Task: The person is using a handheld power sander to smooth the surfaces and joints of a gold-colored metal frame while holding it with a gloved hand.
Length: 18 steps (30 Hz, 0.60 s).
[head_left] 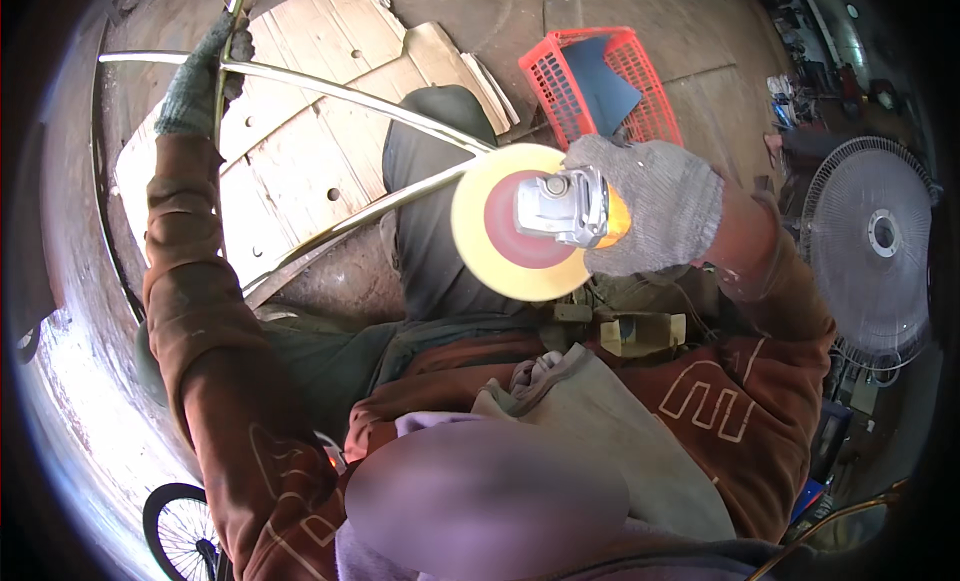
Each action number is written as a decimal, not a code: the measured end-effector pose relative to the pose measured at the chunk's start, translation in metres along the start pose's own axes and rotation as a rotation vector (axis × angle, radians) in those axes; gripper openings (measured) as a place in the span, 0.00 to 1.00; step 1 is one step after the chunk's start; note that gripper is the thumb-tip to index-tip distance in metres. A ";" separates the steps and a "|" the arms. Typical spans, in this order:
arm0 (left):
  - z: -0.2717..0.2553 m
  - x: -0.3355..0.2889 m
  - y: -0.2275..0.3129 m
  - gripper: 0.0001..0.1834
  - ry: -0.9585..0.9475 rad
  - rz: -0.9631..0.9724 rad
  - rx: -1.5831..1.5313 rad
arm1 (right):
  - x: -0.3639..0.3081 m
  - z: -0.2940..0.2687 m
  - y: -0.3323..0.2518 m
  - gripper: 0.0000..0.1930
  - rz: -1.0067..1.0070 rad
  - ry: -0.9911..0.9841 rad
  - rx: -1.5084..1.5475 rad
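Purple cloth lies closest, at the lower edge; beyond it the gloved right hand has its grip wrapped around an angle grinder, whose pale yellow disc overlaps the meeting point of two tubes of a shiny metal frame, though whether they touch I cannot tell. The gloved left hand has its grip around the frame at upper left, above flattened cardboard, while a red basket stands on the floor beyond the grinder.
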<state>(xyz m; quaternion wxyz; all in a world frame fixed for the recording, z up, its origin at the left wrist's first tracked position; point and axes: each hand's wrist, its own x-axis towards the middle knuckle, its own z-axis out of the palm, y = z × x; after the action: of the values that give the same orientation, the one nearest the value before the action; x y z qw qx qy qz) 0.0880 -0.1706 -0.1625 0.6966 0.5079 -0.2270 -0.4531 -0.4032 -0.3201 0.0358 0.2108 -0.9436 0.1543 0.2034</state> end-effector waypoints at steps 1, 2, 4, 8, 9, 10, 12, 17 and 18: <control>0.000 0.000 0.000 0.21 -0.003 0.011 -0.006 | 0.002 0.001 0.001 0.37 -0.012 0.011 0.020; 0.000 0.001 0.001 0.22 -0.015 0.007 -0.036 | 0.002 0.001 0.002 0.37 -0.024 0.022 0.039; -0.006 -0.001 0.003 0.25 -0.029 0.002 -0.098 | 0.001 -0.001 0.006 0.36 -0.038 0.019 0.153; -0.011 -0.007 0.009 0.29 -0.076 0.071 -0.238 | -0.009 -0.001 0.019 0.36 -0.001 -0.003 0.268; -0.009 -0.009 0.010 0.30 -0.074 0.086 -0.218 | -0.012 -0.001 0.022 0.36 0.008 -0.009 0.292; -0.006 -0.012 0.012 0.31 -0.073 0.101 -0.198 | -0.014 -0.001 0.024 0.36 0.018 -0.016 0.315; -0.001 -0.016 0.013 0.31 -0.042 0.120 -0.149 | -0.018 0.001 0.030 0.36 0.032 -0.020 0.368; 0.004 -0.016 0.016 0.33 -0.059 0.151 -0.143 | -0.015 0.010 0.046 0.36 0.001 0.000 0.394; 0.005 -0.016 0.017 0.33 -0.054 0.148 -0.149 | -0.013 0.010 0.046 0.36 -0.007 -0.005 0.404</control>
<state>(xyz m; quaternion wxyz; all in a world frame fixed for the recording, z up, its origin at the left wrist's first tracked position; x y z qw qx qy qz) 0.0826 -0.1580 -0.1428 0.7577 0.4241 -0.2483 -0.4294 -0.4350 -0.3530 0.0177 0.3967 -0.8823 0.1879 0.1700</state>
